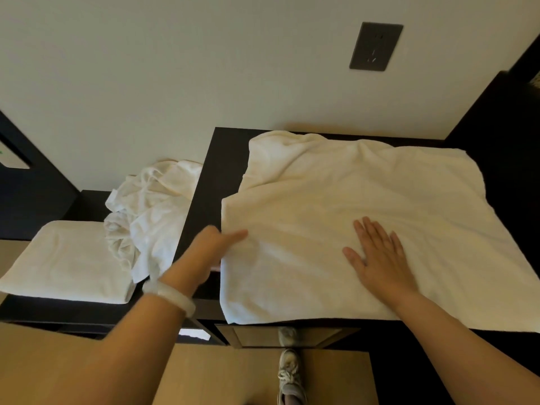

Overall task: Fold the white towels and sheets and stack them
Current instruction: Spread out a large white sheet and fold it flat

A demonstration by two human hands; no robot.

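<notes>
Right now I see the right hand [380, 255] lying flat on the white towel [350, 182] spread over the desk [209, 176], fingers [377, 232] apart, while the left hand [214, 247] pinches its left edge.

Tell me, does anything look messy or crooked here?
Yes. The sheet is a crumpled heap, and it spills over the right edge of the folded towel. The towel spread on the desk is rumpled along its far edge and isn't flat yet.
</notes>
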